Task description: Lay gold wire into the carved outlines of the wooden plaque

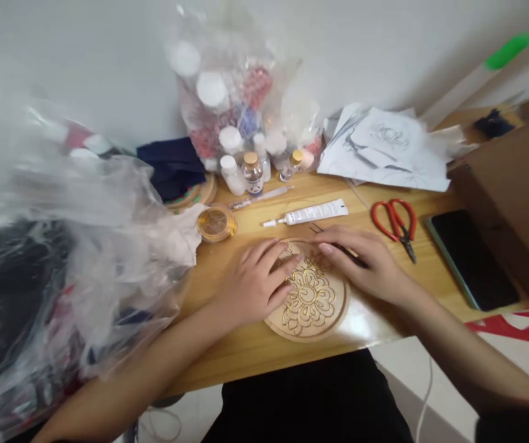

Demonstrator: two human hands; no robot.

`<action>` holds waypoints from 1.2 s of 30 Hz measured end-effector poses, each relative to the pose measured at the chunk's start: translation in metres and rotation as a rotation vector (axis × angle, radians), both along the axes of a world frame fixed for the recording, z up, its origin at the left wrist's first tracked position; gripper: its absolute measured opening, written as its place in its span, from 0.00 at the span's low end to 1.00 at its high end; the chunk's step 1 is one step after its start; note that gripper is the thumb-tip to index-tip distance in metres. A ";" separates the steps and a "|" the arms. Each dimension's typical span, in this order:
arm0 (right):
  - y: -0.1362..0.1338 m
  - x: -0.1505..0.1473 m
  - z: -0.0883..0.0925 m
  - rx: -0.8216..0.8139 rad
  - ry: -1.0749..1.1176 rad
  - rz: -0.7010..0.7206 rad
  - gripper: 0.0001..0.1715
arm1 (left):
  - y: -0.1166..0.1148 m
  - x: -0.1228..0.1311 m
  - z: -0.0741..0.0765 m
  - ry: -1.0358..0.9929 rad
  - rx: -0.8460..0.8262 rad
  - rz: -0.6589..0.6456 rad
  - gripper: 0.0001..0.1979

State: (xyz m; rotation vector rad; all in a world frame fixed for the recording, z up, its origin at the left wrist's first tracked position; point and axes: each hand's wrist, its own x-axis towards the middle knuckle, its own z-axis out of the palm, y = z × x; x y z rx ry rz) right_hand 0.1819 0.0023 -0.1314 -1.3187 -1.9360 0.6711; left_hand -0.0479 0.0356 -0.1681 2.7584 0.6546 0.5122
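Note:
A round wooden plaque with a gold-outlined flower pattern lies on the table in front of me. My left hand rests on its left side, fingers spread across the surface. Over the upper right edge, my right hand is closed around dark tweezers, whose two thin tips point up and left. Just beyond the plaque lies a white glue-like tube with its narrow capped nozzle to the left. Left of the tube sits a small round spool of golden wire.
Red-handled pliers and a phone lie to the right, beside a cardboard box. Small bottles, a clear bag of jars and paper drawings line the back. A large plastic bag crowds the left.

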 end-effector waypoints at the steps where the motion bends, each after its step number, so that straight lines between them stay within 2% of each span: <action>1: 0.007 0.000 0.004 0.014 -0.086 0.037 0.10 | 0.000 0.000 0.000 0.007 0.010 0.004 0.20; 4: 0.032 -0.004 0.011 0.123 -0.275 0.197 0.13 | 0.000 0.000 0.001 0.022 0.034 0.007 0.19; 7: 0.053 -0.011 0.008 0.214 -0.550 0.349 0.17 | -0.001 -0.001 0.002 0.031 0.034 0.013 0.19; 10: 0.064 -0.015 0.004 0.254 -0.738 0.398 0.14 | -0.002 -0.001 0.002 0.044 0.028 0.020 0.18; 14: 0.063 -0.011 0.002 0.290 -0.816 0.398 0.14 | -0.002 0.000 0.002 0.050 0.032 0.021 0.18; 23: 0.042 0.002 -0.012 0.496 -0.665 0.232 0.18 | -0.003 0.000 0.003 0.065 0.067 0.018 0.19; 27: 0.040 0.007 -0.017 0.452 -0.605 0.156 0.16 | -0.003 0.001 0.000 0.047 0.085 0.014 0.19; 33: 0.045 0.011 -0.020 0.251 -0.305 0.295 0.15 | -0.001 0.002 -0.003 0.030 0.069 -0.008 0.19; 36: 0.045 0.009 -0.025 0.237 -0.244 0.318 0.14 | -0.001 0.002 -0.003 0.026 0.070 -0.014 0.20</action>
